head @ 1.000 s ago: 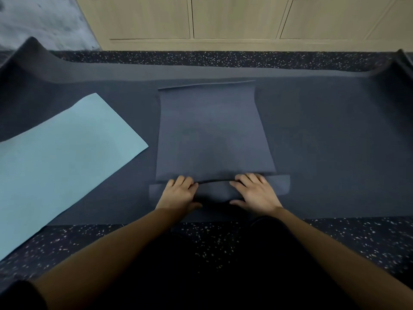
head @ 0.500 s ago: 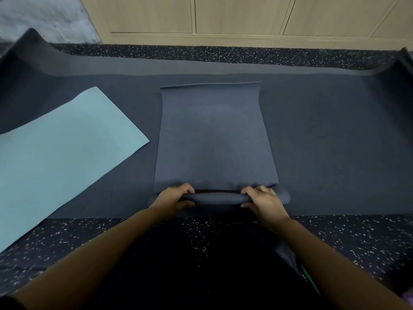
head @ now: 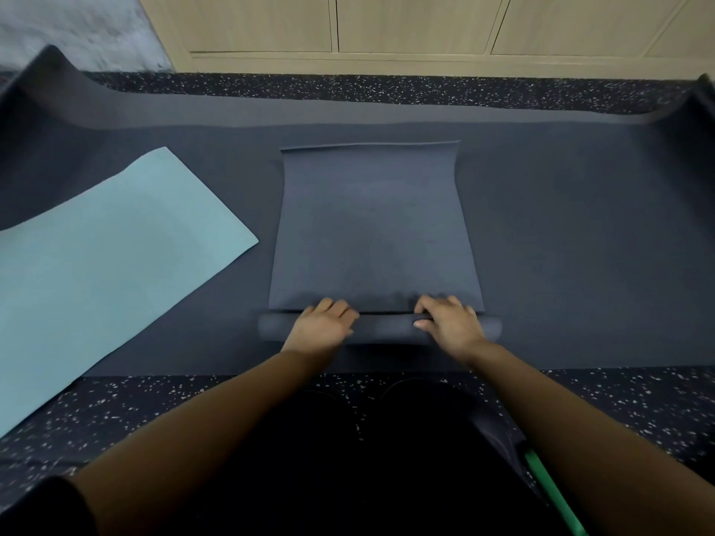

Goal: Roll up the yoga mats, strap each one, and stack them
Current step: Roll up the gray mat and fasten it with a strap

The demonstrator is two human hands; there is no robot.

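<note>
Far left there's a light blue mat (head: 108, 257) lying flat and unrolled, well apart from the hands. The left hand (head: 321, 326) sits palm-down on top of the roll (head: 383, 328), fingers fairly straight and reaching over onto the flat part of the dark mat (head: 371, 226), so it's pressing rather than grabbing. The roll runs sideways between both hands, right at the near end of the mat, with its ends sticking out past each wrist. The right hand (head: 450, 323) curls over the roll, thumb tucked against the near side, actually gripping it. It all sits on a bigger dark sheet (head: 580, 226). Bottom right there's a green strip (head: 549, 493), can't tell what it is.
</note>
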